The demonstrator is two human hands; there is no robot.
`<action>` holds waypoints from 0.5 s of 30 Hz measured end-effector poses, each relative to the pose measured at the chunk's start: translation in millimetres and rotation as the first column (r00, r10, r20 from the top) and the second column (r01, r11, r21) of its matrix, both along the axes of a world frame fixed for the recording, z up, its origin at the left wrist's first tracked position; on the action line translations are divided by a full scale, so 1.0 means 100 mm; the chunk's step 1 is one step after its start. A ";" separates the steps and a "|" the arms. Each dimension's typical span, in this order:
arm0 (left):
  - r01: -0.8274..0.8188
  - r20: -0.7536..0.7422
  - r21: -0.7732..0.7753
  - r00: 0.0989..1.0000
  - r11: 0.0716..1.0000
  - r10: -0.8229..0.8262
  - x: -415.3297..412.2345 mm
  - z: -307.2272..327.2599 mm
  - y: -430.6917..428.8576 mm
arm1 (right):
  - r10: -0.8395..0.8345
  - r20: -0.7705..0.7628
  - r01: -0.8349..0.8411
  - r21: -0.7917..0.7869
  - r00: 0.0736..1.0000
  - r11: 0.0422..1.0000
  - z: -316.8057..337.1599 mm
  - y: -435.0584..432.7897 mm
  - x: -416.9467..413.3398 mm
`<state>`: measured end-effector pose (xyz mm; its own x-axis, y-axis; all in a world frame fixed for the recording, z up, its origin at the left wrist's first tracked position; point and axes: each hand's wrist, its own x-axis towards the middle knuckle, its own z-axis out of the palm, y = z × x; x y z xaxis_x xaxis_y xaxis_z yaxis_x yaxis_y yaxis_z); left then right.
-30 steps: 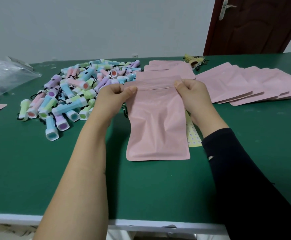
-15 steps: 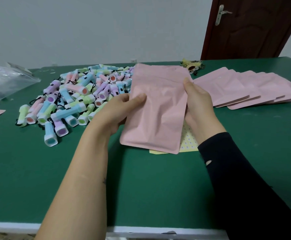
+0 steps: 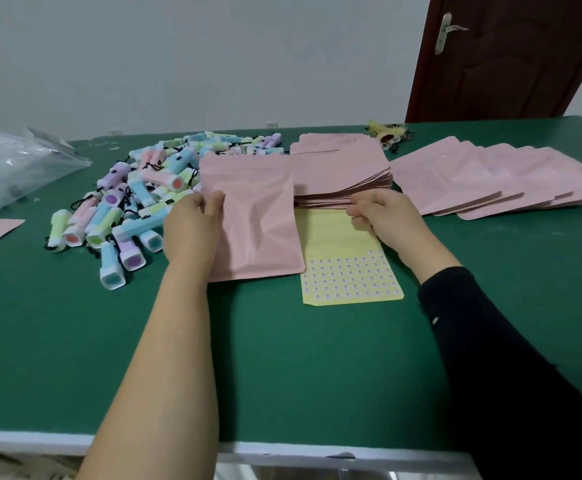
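My left hand [image 3: 192,230] grips the left edge of a flat pink pouch [image 3: 255,216], thumb on its front, and holds it tilted above the green table [image 3: 282,358]. To its right lies a stack of empty pink pouches [image 3: 341,171]. My right hand [image 3: 383,216] is at the stack's near edge, thumb on top and fingers curled beneath, pinching that edge. A yellow sticker sheet [image 3: 348,271] lies flat under the right hand and partly under the held pouch.
A heap of several pastel mini flashlights [image 3: 127,202] lies left of the pouch. A clear plastic bag [image 3: 12,168] is at far left. Overlapping pink pouches [image 3: 490,181] fan out at right. A small yellow trinket [image 3: 386,133] sits at the back, near a brown door [image 3: 507,57].
The right hand let go of the pouch and moved right to the stack's near edge. The left hand carried the pouch left, uncovering the sticker sheet.
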<state>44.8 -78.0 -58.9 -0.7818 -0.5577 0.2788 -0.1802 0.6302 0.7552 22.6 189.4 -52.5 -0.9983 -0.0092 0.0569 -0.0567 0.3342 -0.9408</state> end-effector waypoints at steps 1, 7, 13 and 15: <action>-0.019 0.027 -0.022 0.999 1.000 0.020 0.01 -0.03 -0.03 | 0.023 -0.015 -0.022 0.064 1.000 0.998 -0.03 0.02 0.00; -0.110 0.131 -0.040 0.985 0.993 0.114 0.03 -0.04 -0.08 | 0.108 -0.083 -0.075 0.331 0.991 0.941 -0.17 0.11 -0.01; 0.053 -0.192 -0.233 0.976 0.971 -0.100 0.06 0.15 0.39 | 0.183 -0.089 -0.134 0.399 0.979 0.907 -0.22 0.17 0.02; 0.369 -0.146 -0.303 0.893 0.879 -0.425 0.11 0.14 0.80 | 0.174 -0.108 -0.121 0.382 0.979 0.916 -0.20 0.25 0.04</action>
